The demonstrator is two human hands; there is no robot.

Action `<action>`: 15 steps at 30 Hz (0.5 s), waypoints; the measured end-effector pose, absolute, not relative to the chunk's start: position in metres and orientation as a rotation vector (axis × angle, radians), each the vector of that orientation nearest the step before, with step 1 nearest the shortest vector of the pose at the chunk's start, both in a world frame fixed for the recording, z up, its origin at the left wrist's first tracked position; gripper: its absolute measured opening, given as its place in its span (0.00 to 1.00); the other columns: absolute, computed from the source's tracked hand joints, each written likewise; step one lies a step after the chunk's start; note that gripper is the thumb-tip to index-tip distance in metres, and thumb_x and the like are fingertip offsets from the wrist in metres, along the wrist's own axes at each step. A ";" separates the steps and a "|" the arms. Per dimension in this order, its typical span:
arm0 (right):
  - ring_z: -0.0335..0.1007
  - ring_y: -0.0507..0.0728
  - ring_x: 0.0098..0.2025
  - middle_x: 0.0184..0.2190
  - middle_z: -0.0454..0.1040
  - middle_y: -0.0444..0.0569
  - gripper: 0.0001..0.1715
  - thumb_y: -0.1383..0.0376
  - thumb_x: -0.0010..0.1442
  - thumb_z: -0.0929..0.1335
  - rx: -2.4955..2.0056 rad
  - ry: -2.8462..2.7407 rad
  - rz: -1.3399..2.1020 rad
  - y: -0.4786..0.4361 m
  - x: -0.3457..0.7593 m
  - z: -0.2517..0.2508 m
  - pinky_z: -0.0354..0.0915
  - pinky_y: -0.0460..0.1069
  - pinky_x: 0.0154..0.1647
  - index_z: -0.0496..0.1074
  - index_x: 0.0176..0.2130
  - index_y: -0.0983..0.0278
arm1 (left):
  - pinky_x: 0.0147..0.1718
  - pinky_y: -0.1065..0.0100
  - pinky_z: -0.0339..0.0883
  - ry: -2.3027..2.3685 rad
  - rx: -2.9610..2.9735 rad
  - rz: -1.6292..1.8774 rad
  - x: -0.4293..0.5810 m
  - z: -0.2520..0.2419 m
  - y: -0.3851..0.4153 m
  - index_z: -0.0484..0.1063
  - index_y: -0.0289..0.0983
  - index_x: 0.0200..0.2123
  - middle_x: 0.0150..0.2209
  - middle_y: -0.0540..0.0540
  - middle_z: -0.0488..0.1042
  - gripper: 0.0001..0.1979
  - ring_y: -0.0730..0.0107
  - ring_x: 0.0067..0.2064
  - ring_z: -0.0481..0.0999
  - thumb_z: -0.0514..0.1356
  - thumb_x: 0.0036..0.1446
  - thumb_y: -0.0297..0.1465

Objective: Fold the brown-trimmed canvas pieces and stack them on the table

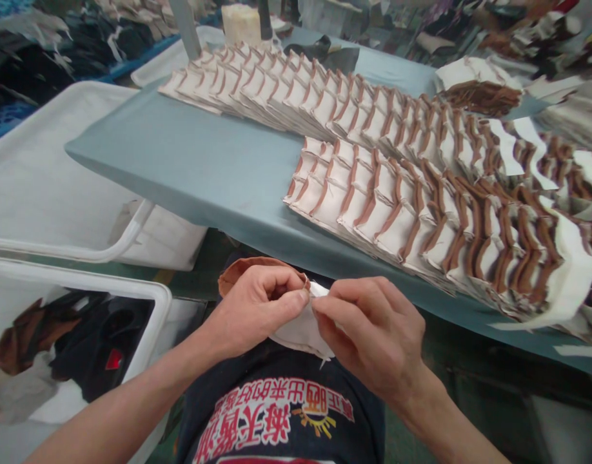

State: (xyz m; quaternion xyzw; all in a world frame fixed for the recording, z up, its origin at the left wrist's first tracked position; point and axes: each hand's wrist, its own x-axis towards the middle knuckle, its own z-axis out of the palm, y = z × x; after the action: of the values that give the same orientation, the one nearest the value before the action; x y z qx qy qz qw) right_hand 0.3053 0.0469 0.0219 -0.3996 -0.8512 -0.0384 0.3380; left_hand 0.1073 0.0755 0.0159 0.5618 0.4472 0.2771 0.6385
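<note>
Over my lap, a sewn fabric piece (300, 332), brown on one side and off-white on the other, hangs between my two hands. My left hand (262, 309) is closed, pinching its brown edge between thumb and forefinger. Close beside it, my right hand (373, 332) is also closed, with thumb and fingertips pressed together at a small white bit (318, 289) along the same edge. Whether that bit is lining or a loose strip, I cannot tell. A few thread ends dangle from the lower edge of the piece. My fingers hide part of the seam.
Ahead, a blue-grey covered table (180, 154) carries long overlapping rows of similar brown-and-white pieces (373, 193). A separate stack (480, 87) lies behind them. At left are white plastic bins (163, 293), the nearest holding dark and brown cloth (93, 335). A dark printed apron (276, 419) covers my lap.
</note>
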 end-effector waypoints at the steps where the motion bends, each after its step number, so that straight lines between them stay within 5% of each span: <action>1: 0.70 0.55 0.31 0.31 0.79 0.46 0.06 0.70 0.71 0.68 -1.054 -2.247 -0.135 0.047 0.305 0.024 0.65 0.52 0.35 0.73 0.42 0.59 | 0.26 0.73 0.55 1.028 1.292 0.636 0.108 0.016 0.075 0.70 0.33 0.26 0.29 0.50 0.66 0.14 0.75 0.29 0.62 0.59 0.58 0.36; 7: 0.74 0.56 0.30 0.30 0.82 0.49 0.07 0.70 0.72 0.69 -1.094 -2.277 -0.152 0.049 0.304 0.023 0.64 0.52 0.33 0.74 0.38 0.62 | 0.23 0.73 0.50 1.010 1.352 0.652 0.107 0.017 0.074 0.68 0.34 0.24 0.24 0.54 0.61 0.16 0.78 0.24 0.58 0.58 0.62 0.37; 15: 0.80 0.55 0.32 0.32 0.84 0.48 0.09 0.71 0.74 0.67 -1.118 -2.290 -0.024 0.047 0.306 0.021 0.68 0.51 0.35 0.74 0.39 0.64 | 0.28 0.73 0.61 1.033 1.546 0.678 0.108 0.016 0.073 0.73 0.33 0.27 0.27 0.50 0.70 0.15 0.72 0.30 0.68 0.56 0.66 0.32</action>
State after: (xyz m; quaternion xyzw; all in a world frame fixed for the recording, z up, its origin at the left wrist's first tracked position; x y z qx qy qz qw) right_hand 0.3058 0.0471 0.0210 -0.4197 -0.8593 -0.0091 0.2923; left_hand 0.1085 0.0725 0.0164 0.6528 0.4364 0.2864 0.5491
